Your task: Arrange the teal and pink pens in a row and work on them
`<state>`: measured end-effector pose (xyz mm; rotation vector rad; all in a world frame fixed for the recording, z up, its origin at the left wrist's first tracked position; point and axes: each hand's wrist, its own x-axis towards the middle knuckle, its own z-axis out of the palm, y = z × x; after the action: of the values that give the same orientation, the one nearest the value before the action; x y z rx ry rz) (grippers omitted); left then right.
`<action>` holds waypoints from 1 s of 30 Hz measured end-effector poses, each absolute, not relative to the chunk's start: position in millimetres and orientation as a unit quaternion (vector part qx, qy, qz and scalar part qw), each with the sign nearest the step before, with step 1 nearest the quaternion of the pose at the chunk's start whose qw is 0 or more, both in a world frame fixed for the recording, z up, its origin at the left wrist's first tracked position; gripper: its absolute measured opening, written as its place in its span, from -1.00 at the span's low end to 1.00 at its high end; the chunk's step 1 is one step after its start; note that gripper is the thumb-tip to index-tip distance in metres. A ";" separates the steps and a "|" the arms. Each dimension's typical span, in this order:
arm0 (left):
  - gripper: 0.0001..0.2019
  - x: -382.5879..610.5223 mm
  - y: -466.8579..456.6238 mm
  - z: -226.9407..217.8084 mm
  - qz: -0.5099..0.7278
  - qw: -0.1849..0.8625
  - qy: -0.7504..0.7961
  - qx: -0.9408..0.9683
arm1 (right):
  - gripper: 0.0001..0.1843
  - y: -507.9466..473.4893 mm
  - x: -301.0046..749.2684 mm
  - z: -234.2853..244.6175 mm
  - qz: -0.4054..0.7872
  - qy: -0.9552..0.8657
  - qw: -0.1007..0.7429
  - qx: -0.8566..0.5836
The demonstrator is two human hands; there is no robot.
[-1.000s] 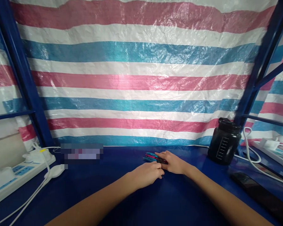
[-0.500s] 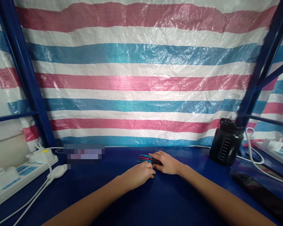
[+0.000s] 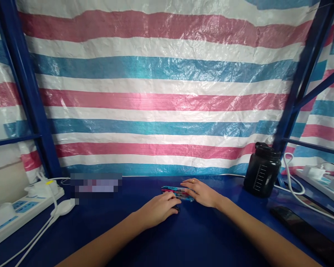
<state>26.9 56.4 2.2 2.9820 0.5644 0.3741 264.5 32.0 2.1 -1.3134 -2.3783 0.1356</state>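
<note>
On the blue tabletop (image 3: 183, 241) lies a small bundle of pens (image 3: 178, 193) with cyan, red and black barrels, side by side. My right hand (image 3: 202, 193) rests over their right end, its ringed fingers touching them, and I cannot tell whether it grips them. My left hand (image 3: 158, 209) lies just in front of the bundle, curled, with a small black object (image 3: 177, 210) at its fingertips.
A black measured water bottle (image 3: 262, 170) stands at the right, by a dark flat slab (image 3: 306, 231). White power strips (image 3: 19, 211) and cables lie at both sides. Blue posts (image 3: 28, 92) and a striped tarp (image 3: 167, 96) close off the back.
My left hand has drawn leftward, away from the pens' right end. More of the pens shows beside my right hand, and the whole view has shifted slightly.
</note>
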 end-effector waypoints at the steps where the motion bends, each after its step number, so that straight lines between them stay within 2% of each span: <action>1: -0.76 25.2 54.6 4.6 0.124 0.048 0.193 0.972 | -0.55 30.7 266.7 0.5 0.046 -0.853 0.210 -0.475; 9: -0.80 -2.8 47.1 11.5 0.125 0.027 0.268 0.955 | -0.67 7.4 264.7 -4.7 0.004 -0.818 0.250 -0.518; 13: -0.77 -8.7 49.2 -1.5 0.140 0.000 0.310 0.940 | -0.74 -2.0 255.7 -8.5 -0.042 -0.811 0.235 -0.534; 21: -0.69 -13.5 52.5 -22.7 0.200 -0.014 0.318 0.927 | -0.64 -3.0 259.1 -22.1 -0.045 -0.823 0.215 -0.524; 27: -0.56 -13.6 54.8 -18.5 0.155 0.033 0.361 0.919 | -0.58 -1.9 261.3 -24.6 -0.030 -0.824 0.217 -0.522; 30: -0.56 -12.6 53.6 -14.4 0.134 0.047 0.358 0.923 | -0.57 -1.7 261.2 -25.7 -0.019 -0.827 0.217 -0.519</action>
<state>-12.6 53.6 -14.4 2.8168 1.0916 0.4089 261.2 -1.7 -25.7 -1.4366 -2.2908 -0.0536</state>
